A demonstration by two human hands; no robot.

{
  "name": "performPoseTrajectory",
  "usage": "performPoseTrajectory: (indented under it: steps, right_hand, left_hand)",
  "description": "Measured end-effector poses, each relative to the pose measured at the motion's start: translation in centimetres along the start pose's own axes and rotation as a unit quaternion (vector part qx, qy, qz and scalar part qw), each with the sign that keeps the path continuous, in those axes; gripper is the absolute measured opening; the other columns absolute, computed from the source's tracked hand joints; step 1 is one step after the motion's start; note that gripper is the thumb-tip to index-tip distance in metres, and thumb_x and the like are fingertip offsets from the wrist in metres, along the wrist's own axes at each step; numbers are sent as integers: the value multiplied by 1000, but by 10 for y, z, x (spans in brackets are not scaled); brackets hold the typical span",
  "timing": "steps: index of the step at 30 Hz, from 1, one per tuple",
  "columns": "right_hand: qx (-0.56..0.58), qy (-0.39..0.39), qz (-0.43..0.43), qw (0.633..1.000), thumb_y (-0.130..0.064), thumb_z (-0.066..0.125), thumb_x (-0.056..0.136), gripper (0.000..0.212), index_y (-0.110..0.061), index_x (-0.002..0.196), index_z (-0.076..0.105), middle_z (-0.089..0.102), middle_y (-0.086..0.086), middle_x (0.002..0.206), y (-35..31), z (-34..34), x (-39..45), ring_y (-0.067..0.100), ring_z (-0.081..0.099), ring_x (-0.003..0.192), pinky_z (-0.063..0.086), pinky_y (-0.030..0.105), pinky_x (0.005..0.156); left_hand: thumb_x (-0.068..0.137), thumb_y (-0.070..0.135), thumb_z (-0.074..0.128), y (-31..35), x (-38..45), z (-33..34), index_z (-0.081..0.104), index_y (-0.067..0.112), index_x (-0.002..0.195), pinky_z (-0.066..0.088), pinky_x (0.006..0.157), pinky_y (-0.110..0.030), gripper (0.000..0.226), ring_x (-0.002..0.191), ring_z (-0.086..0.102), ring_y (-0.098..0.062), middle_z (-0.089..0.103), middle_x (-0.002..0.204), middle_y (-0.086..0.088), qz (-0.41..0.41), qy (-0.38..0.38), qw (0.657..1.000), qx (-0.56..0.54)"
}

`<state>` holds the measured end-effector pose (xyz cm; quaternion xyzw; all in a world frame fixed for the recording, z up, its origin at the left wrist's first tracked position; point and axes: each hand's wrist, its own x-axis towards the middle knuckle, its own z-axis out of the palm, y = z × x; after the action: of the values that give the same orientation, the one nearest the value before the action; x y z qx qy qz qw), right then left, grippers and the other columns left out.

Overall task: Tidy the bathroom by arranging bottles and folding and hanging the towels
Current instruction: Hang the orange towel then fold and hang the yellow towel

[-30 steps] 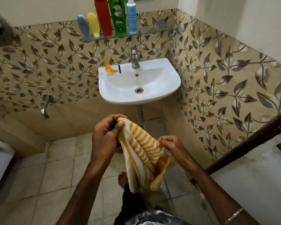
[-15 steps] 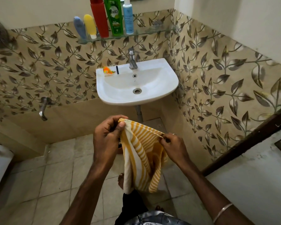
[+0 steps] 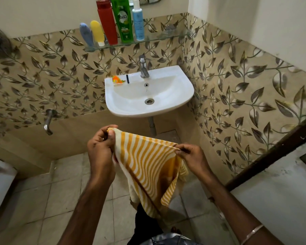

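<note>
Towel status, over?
Left hand and right hand each pinch a top corner of the yellow striped towel. Towel stretched between them, rest hanging. Not yet folded or hung. Nothing in the way.

Glass shelf (image 3: 168, 36): five bottles (image 3: 122, 20) upright, grouped left. Sink rim (image 3: 187, 89): orange sachet (image 3: 117, 80).

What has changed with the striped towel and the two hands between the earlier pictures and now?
The right hand has shifted its grip up to the top edge of the yellow striped towel and drawn it rightward, away from the left hand, spreading the bunched cloth wider. Both hands still pinch it. The bottles on the glass shelf stay put.
</note>
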<state>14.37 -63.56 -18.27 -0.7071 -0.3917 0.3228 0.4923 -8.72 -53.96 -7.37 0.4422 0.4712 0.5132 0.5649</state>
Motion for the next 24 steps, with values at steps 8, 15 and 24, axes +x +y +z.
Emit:
performPoseTrajectory:
  steps: [8, 15, 24]
  right_hand:
    - [90, -121, 15, 989, 4, 68, 87, 25, -17, 95, 80, 79, -2, 97, -38, -19, -12, 13, 72, 98, 57, 27, 88]
    - [-43, -156, -103, 981, -3, 75, 83, 31, -33, 87, 77, 75, -14, 88, -59, -12, -15, 1, 70, 90, 54, 18, 81]
    - [-97, -148, -101, 979, -10, 81, 80, 20, -21, 96, 79, 72, -15, 87, -57, -24, -19, -1, 67, 87, 49, 12, 76]
  left_hand:
    - [91, 8, 60, -3, 7, -6, 73, 16, 88, 50, 74, -19, 15, 77, 65, 2, 72, 76, 17, 157, 21, 972, 171]
    - [56, 90, 61, -14, -26, 37, 56, 34, 138, 58, 88, -34, 99, 107, 67, -8, 70, 124, 9, 158, -345, 774, 507]
    - [81, 28, 77, -16, -28, 44, 76, 30, 94, 41, 60, -22, 14, 73, 64, -2, 71, 80, 13, 190, -297, 768, 534]
